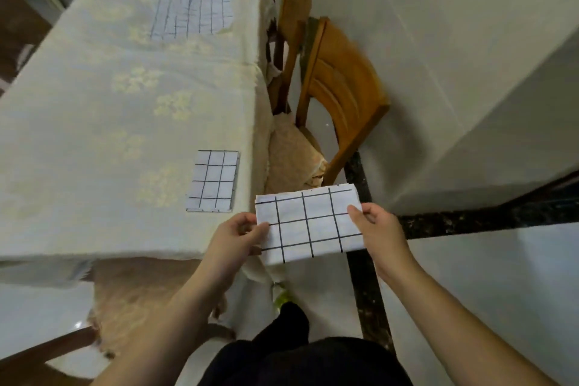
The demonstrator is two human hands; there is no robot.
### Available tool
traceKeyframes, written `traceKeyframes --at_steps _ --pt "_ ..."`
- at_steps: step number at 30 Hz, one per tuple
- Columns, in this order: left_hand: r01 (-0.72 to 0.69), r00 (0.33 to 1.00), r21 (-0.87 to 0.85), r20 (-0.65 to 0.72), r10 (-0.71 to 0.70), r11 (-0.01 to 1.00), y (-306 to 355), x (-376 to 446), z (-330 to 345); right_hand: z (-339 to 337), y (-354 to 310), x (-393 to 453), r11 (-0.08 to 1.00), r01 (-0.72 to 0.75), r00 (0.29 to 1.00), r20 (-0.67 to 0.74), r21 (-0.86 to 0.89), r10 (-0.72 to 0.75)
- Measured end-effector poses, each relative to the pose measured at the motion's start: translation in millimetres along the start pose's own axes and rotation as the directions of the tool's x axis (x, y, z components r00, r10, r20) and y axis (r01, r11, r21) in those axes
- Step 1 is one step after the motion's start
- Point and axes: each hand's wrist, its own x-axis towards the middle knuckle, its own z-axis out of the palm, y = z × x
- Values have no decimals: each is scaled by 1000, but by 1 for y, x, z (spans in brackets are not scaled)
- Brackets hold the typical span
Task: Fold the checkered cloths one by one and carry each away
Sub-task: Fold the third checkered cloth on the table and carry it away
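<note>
Head view: low centre, both hands pinch a folded white cloth (308, 222) with a black grid, left hand (239, 236) and right hand (376, 226) gripping its short edges off the desk's (94, 122) corner. Above left, a smaller folded rectangle (214, 180) lies flat on the floral covering; upper frame, a rumpled unfolded cloth (191, 11).

Table (94, 122) fills left of frame; unfolded cloth (191, 9) top centre, folded cloth (214, 181) on near-right edge, chairs (341, 88) right of table.
</note>
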Motion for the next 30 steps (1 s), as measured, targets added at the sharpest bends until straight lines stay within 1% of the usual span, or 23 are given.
traceKeyframes --at_steps 5,10,12,14,16,19,22,25,28,30 --pt "19 994 -26 -105 -21 999 3 50 -33 45 -30 63 998 0 989 148 -61 9" --pt "40 986 -61 -162 -49 997 9 85 -65 93 -58 112 990 46 977 215 -133 -16" --pt "42 976 -114 -210 -65 993 7 97 -77 111 -68 128 985 53 959 283 -161 -5" --pt "49 968 -127 -236 -79 991 6 103 -80 122 -75 141 982 55 937 348 -183 12" --pt "68 950 -139 -294 -106 988 0 109 -83 138 -81 158 972 61 903 427 -225 42" --pt "127 909 -228 -364 -205 965 -12 116 -82 162 -84 184 948 99 851 519 -303 77" --pt "151 858 -317 -429 -284 936 -21 122 -82 189 -86 209 901 198 775 624 -386 97" --pt "180 770 -380 -519 -370 907 -28 126 -78 218 -94 233 833 327 718 691 -445 87" --pt "186 691 -429 -582 -427 884 -32 132 -69 245 -101 256 737 477 662 747 -479 58" --pt "179 647 -454 -615 -452 873 -33 136 -62 262 -103 269 704 525 629 775 -478 57"
